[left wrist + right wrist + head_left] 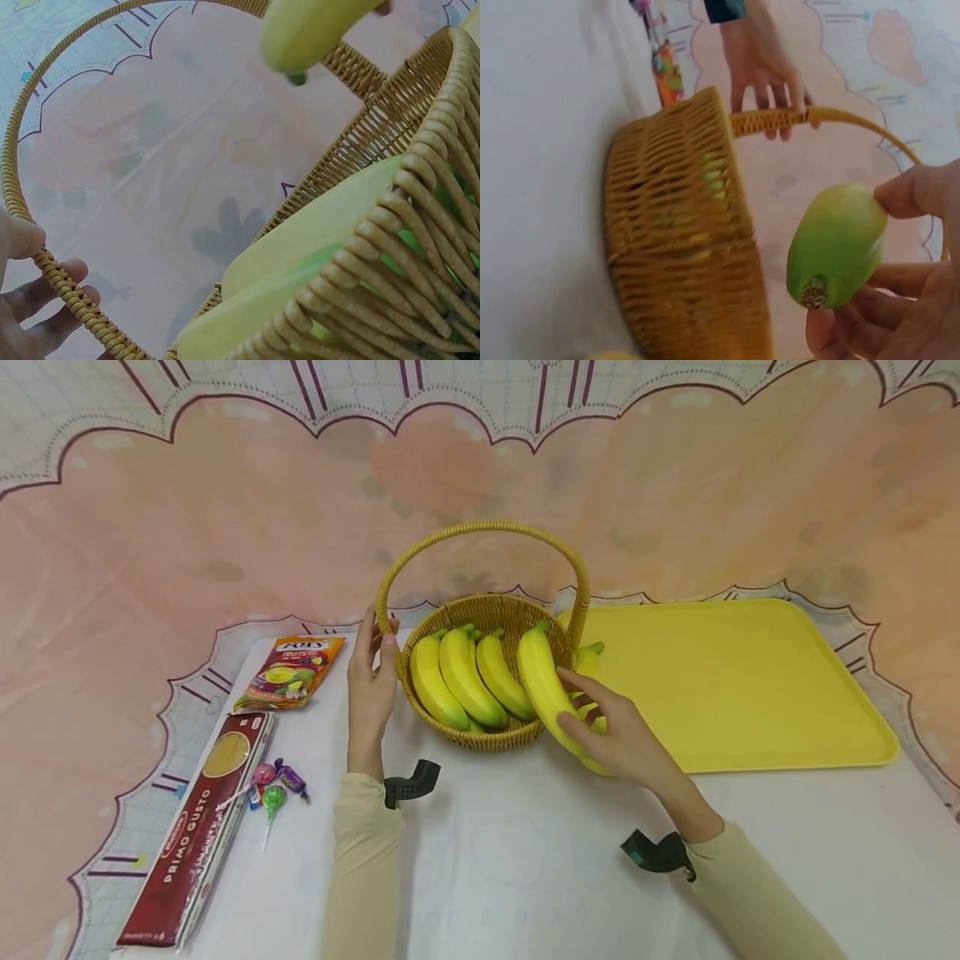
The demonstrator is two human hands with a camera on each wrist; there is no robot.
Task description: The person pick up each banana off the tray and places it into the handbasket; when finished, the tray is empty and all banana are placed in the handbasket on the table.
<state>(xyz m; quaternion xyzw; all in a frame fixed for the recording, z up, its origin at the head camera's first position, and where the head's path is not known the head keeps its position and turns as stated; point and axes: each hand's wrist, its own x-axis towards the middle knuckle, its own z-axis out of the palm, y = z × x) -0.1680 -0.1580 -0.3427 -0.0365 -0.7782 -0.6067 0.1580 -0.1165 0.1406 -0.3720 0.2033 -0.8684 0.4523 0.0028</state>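
Observation:
A wicker basket (495, 742) with a tall arched handle (483, 528) stands on the white table, several yellow bananas (468, 681) lying inside it. At the handle's left foot my left hand (372, 681) grips it, thumb on one side and fingers on the other, as the left wrist view shows. My right hand (622, 731) holds another banana (546, 689) between thumb and fingers, above the basket's right rim. Its green end (832, 251) faces the right wrist camera. Beside the basket, partly hidden by the right hand, is one more banana (590, 657).
A yellow tray (735, 685) lies to the right of the basket. On the left are an orange candy bag (291, 672), a red spaghetti pack (198, 835), lollipops (274, 797) and a purple wrapped sweet (292, 777). A patterned cloth (300, 527) hangs behind.

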